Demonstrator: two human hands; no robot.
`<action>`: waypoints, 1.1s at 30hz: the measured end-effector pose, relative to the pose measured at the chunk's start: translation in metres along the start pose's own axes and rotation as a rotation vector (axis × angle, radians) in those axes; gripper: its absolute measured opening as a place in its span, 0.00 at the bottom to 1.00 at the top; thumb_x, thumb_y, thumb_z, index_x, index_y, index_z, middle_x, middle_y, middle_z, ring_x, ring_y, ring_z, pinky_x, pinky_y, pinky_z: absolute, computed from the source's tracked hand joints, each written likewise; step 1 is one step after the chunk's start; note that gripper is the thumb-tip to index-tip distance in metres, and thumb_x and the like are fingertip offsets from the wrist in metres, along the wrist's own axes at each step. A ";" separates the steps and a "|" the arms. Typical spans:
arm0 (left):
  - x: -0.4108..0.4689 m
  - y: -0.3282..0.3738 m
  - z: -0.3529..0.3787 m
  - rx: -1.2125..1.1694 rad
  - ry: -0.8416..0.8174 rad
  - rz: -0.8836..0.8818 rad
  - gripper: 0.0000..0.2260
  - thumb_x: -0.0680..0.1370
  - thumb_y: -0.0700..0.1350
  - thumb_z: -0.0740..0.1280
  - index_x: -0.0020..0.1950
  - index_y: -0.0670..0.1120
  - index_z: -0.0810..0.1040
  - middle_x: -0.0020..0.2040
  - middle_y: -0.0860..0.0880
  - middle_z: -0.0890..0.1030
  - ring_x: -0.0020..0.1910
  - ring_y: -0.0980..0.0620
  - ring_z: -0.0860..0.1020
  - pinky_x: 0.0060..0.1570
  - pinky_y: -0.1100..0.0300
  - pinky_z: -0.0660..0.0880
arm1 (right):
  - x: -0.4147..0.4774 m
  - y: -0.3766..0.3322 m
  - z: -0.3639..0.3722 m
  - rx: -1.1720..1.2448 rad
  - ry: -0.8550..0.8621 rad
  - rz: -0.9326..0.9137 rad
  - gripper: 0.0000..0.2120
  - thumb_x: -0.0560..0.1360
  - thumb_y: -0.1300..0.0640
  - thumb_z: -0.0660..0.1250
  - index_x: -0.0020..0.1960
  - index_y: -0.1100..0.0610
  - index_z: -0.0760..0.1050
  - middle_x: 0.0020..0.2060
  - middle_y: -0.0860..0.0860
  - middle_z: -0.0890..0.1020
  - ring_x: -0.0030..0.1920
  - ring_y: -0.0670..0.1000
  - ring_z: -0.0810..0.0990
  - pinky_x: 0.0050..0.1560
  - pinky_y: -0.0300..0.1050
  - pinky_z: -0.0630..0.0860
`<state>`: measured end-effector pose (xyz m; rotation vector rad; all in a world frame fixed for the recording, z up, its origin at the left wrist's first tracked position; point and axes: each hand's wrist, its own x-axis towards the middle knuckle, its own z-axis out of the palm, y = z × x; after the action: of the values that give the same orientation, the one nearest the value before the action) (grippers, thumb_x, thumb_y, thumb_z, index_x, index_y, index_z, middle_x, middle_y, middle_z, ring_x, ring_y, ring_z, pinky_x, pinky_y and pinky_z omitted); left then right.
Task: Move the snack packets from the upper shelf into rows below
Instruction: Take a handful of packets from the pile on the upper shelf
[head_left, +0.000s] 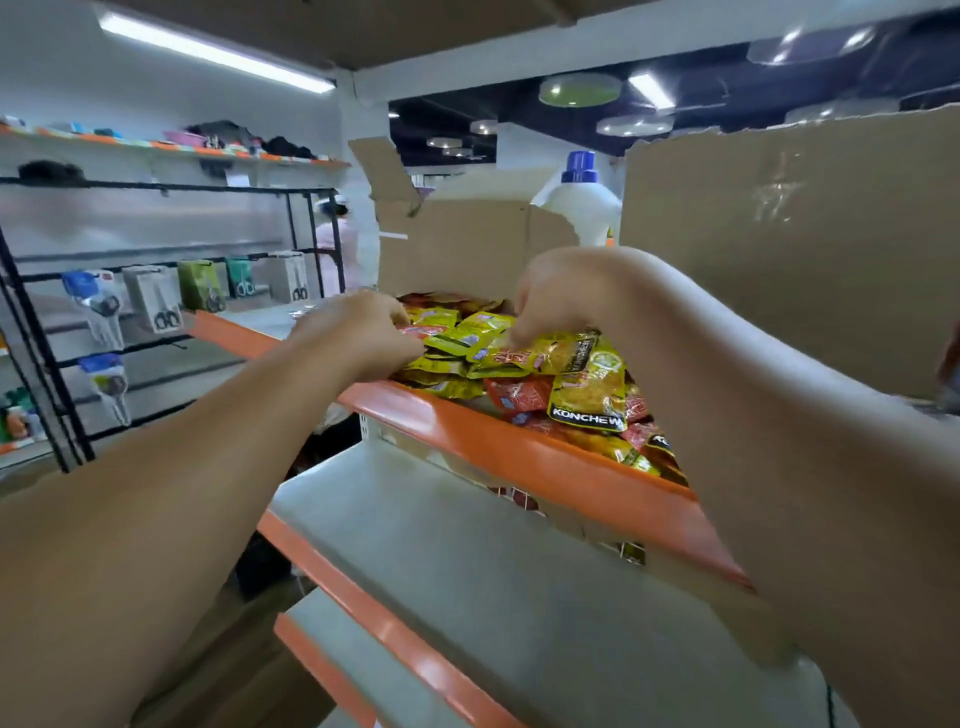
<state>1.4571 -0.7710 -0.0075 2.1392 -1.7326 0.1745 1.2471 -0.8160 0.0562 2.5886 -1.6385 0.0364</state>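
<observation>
gathering step: left hand (358, 332) curled around snack packets (587, 384) on the upper shelf (519, 452), right hand (550, 296) pinched another; next they needed lifting down to the lower shelf (467, 571).

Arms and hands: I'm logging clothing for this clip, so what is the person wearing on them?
Nothing shows. The left arm and right arm are bare along all that is in view, with no sleeves. The left hand and right hand have no gloves, and no watch, band or ring is visible.
</observation>
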 end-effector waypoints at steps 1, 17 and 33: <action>0.011 -0.005 0.004 -0.019 -0.044 0.003 0.16 0.73 0.58 0.69 0.60 0.59 0.83 0.60 0.51 0.81 0.55 0.46 0.78 0.50 0.56 0.74 | 0.006 -0.003 0.002 -0.020 -0.050 0.006 0.21 0.70 0.37 0.75 0.52 0.52 0.80 0.44 0.49 0.81 0.48 0.55 0.82 0.52 0.50 0.79; 0.118 -0.021 0.025 -0.205 -0.119 0.518 0.11 0.74 0.57 0.66 0.53 0.59 0.83 0.49 0.58 0.85 0.47 0.53 0.82 0.50 0.54 0.81 | 0.059 -0.016 0.028 0.091 0.019 0.279 0.18 0.70 0.41 0.77 0.49 0.53 0.79 0.40 0.47 0.86 0.40 0.52 0.85 0.47 0.51 0.82; 0.136 0.021 0.041 -0.425 -0.330 0.680 0.11 0.70 0.54 0.72 0.51 0.59 0.83 0.46 0.59 0.85 0.45 0.58 0.83 0.50 0.55 0.81 | 0.047 0.009 0.030 0.199 0.130 0.393 0.13 0.68 0.42 0.76 0.47 0.46 0.79 0.43 0.46 0.84 0.41 0.50 0.84 0.45 0.49 0.82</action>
<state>1.4625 -0.9142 0.0042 1.2745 -2.3732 -0.3603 1.2584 -0.8649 0.0299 2.2854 -2.1577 0.4002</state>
